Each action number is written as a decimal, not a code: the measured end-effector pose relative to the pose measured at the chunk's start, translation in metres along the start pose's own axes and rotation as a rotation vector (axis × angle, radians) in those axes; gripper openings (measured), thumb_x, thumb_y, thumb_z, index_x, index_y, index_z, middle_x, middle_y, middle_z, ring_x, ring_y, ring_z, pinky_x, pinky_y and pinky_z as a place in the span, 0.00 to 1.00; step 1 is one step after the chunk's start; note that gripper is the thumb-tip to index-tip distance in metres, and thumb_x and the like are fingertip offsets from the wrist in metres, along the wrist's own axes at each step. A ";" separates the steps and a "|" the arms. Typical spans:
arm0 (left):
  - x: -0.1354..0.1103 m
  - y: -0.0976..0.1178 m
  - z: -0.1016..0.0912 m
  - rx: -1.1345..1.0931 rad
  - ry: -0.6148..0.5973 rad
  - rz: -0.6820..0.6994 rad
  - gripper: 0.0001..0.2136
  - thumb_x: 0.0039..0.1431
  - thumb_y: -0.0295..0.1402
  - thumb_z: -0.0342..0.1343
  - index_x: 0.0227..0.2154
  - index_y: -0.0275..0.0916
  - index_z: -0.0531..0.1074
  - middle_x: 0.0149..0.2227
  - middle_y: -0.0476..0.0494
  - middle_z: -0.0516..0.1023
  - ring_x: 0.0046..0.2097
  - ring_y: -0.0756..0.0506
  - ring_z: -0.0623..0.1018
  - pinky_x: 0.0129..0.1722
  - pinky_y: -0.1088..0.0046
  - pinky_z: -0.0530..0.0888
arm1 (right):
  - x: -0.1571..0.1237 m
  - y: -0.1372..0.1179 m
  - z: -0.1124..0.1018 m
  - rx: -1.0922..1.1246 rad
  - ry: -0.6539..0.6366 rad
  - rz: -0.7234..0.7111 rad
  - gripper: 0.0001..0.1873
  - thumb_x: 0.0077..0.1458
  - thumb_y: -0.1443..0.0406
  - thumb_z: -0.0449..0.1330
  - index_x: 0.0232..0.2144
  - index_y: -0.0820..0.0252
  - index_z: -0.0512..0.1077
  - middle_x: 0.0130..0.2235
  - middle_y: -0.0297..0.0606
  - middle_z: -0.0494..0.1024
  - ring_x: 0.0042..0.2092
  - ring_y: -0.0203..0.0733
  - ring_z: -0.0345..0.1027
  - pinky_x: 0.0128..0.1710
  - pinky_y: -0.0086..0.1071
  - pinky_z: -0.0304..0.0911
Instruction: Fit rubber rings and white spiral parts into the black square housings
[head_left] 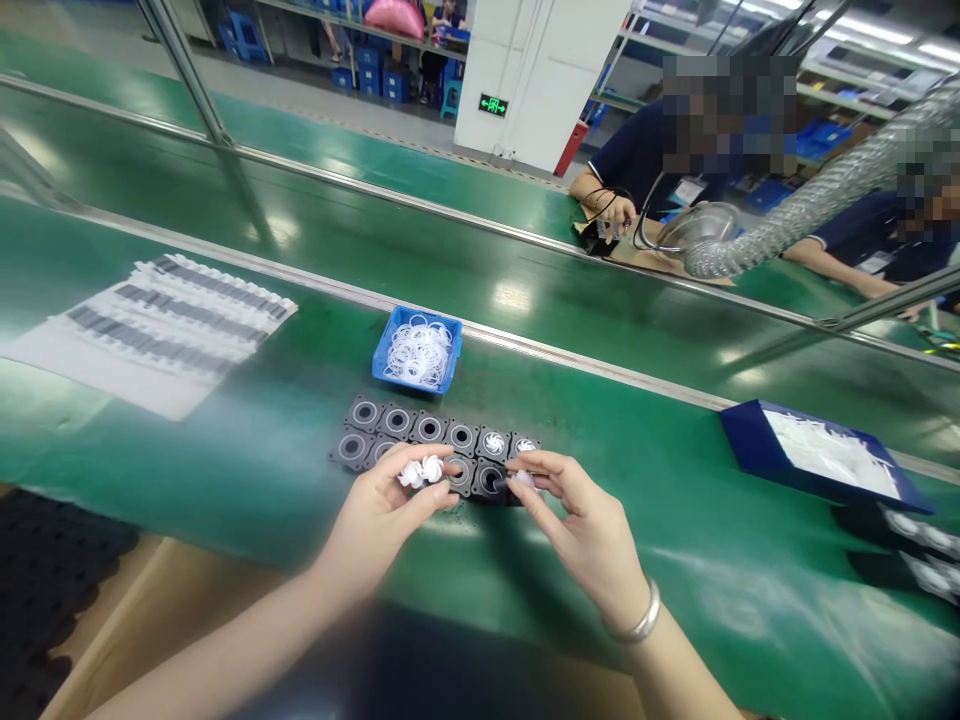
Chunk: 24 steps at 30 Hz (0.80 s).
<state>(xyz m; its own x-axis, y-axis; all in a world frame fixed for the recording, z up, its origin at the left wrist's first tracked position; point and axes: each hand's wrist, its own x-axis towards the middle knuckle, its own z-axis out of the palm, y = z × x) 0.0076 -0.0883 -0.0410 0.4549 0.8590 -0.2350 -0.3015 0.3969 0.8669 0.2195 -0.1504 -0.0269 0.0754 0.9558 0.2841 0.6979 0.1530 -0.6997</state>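
Curled left hand (382,502) opposite right hand (589,512)

Black housings (430,430) patterned with pale circles sit on a green surface (262,450); the impellers (431,468) are white (pinwheel-patterned), like the rings (420,350) in the blue bin (381,360) by the far edge.

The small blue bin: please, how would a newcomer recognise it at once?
On the green table, find the two rows of black square plates. The blue bin sits just beyond them. Unlike the darker blue box at the right, it holds loose white rings.
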 end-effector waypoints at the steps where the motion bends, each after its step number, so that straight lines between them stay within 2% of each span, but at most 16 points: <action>1: 0.000 0.001 -0.001 0.019 0.000 0.008 0.17 0.56 0.32 0.64 0.49 0.42 0.74 0.46 0.44 0.76 0.50 0.43 0.77 0.50 0.64 0.78 | 0.001 0.003 0.000 -0.078 -0.008 -0.053 0.13 0.62 0.66 0.60 0.49 0.53 0.68 0.45 0.36 0.78 0.43 0.38 0.75 0.46 0.33 0.72; 4: 0.001 0.001 -0.005 0.102 0.005 0.025 0.22 0.55 0.33 0.65 0.53 0.43 0.71 0.44 0.44 0.77 0.47 0.45 0.77 0.47 0.67 0.78 | 0.005 0.008 0.005 -0.215 -0.022 -0.211 0.14 0.62 0.69 0.58 0.50 0.57 0.67 0.44 0.39 0.78 0.45 0.41 0.73 0.47 0.36 0.71; 7: 0.000 -0.001 -0.006 0.214 0.012 0.030 0.23 0.53 0.33 0.66 0.52 0.43 0.70 0.41 0.46 0.76 0.45 0.45 0.77 0.44 0.71 0.78 | 0.010 0.007 0.008 -0.249 -0.061 -0.309 0.16 0.62 0.71 0.57 0.52 0.59 0.66 0.44 0.42 0.77 0.46 0.42 0.71 0.48 0.38 0.70; 9: 0.000 -0.003 -0.006 0.273 0.008 0.039 0.22 0.54 0.32 0.65 0.52 0.43 0.70 0.39 0.47 0.75 0.45 0.45 0.77 0.43 0.72 0.77 | 0.013 0.000 0.006 -0.232 -0.104 -0.315 0.18 0.62 0.69 0.58 0.54 0.59 0.65 0.47 0.43 0.76 0.49 0.44 0.69 0.51 0.40 0.68; 11: 0.000 -0.005 -0.005 0.324 -0.002 0.060 0.22 0.54 0.31 0.64 0.52 0.44 0.69 0.38 0.48 0.74 0.45 0.45 0.77 0.43 0.71 0.77 | 0.014 -0.009 0.003 -0.161 -0.156 -0.279 0.26 0.58 0.63 0.63 0.57 0.58 0.62 0.51 0.46 0.73 0.53 0.46 0.67 0.53 0.43 0.66; 13: -0.001 -0.007 -0.004 0.369 -0.027 0.064 0.21 0.53 0.30 0.64 0.50 0.43 0.68 0.38 0.48 0.74 0.44 0.45 0.78 0.44 0.69 0.77 | 0.014 -0.019 0.004 -0.034 -0.225 -0.244 0.30 0.55 0.59 0.66 0.57 0.57 0.63 0.52 0.45 0.72 0.51 0.46 0.68 0.50 0.41 0.69; 16: -0.001 -0.007 -0.003 0.367 -0.101 0.017 0.14 0.53 0.29 0.63 0.43 0.40 0.70 0.38 0.47 0.76 0.43 0.45 0.79 0.44 0.68 0.77 | 0.014 -0.029 0.011 0.137 -0.258 -0.202 0.16 0.58 0.62 0.63 0.49 0.54 0.69 0.41 0.39 0.75 0.39 0.38 0.70 0.38 0.32 0.70; 19: 0.000 0.000 -0.005 0.256 -0.176 -0.076 0.10 0.54 0.31 0.64 0.37 0.37 0.71 0.38 0.45 0.78 0.43 0.44 0.79 0.44 0.68 0.77 | 0.018 -0.032 0.018 0.280 -0.200 -0.117 0.06 0.59 0.66 0.62 0.40 0.55 0.72 0.36 0.36 0.75 0.36 0.36 0.71 0.34 0.29 0.70; 22: 0.001 0.009 -0.009 0.173 -0.176 -0.134 0.10 0.55 0.33 0.64 0.36 0.36 0.71 0.37 0.44 0.78 0.42 0.43 0.80 0.41 0.68 0.78 | 0.028 -0.025 0.020 0.422 -0.057 -0.006 0.04 0.60 0.66 0.61 0.39 0.55 0.71 0.38 0.36 0.75 0.36 0.35 0.73 0.34 0.29 0.71; 24: 0.002 0.012 -0.012 0.167 -0.144 -0.130 0.10 0.56 0.35 0.63 0.36 0.36 0.70 0.36 0.44 0.78 0.42 0.43 0.81 0.38 0.69 0.78 | 0.038 -0.016 0.021 0.358 0.031 0.023 0.06 0.61 0.66 0.60 0.41 0.55 0.71 0.40 0.36 0.75 0.37 0.36 0.73 0.37 0.30 0.71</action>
<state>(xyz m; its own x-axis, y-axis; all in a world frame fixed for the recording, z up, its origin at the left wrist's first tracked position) -0.0054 -0.0779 -0.0363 0.5994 0.7442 -0.2946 -0.0954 0.4318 0.8969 0.1964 -0.1112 -0.0192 0.1133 0.9527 0.2819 0.4028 0.2154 -0.8896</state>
